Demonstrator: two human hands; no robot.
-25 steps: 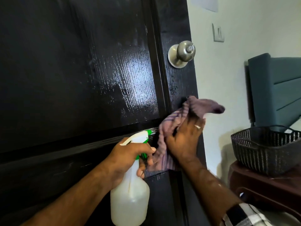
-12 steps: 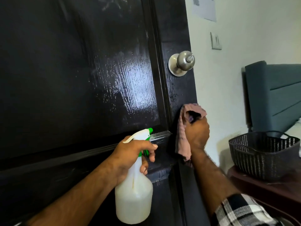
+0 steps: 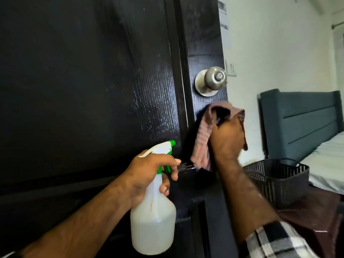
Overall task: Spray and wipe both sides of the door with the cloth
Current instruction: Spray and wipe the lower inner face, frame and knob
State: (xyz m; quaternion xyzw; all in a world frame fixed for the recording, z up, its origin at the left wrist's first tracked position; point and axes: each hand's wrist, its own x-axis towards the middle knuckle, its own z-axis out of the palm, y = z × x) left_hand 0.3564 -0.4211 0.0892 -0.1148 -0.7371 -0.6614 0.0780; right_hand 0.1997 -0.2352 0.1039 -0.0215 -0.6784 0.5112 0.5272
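Observation:
A glossy black door (image 3: 89, 90) fills the left and centre, its panel wet and shining. A round metal knob (image 3: 214, 79) sits near the door's right edge. My right hand (image 3: 226, 140) holds a pinkish striped cloth (image 3: 203, 131) against the door's right stile just below the knob; the cloth folds over my fingers and round the door's edge. My left hand (image 3: 149, 175) grips the neck of a white spray bottle (image 3: 153, 218) with a green nozzle, pointed at the door, fingers round the trigger.
A dark woven basket (image 3: 279, 177) stands on a brown stool (image 3: 316, 215) right of the door. Behind it are a grey headboard (image 3: 299, 118) and a white mattress (image 3: 329, 161). A light switch (image 3: 230, 69) is on the white wall.
My right hand has carried the cloth up the door's right stile toward the knob and bunched it tighter. The view has tilted upward. The left hand still holds the bottle.

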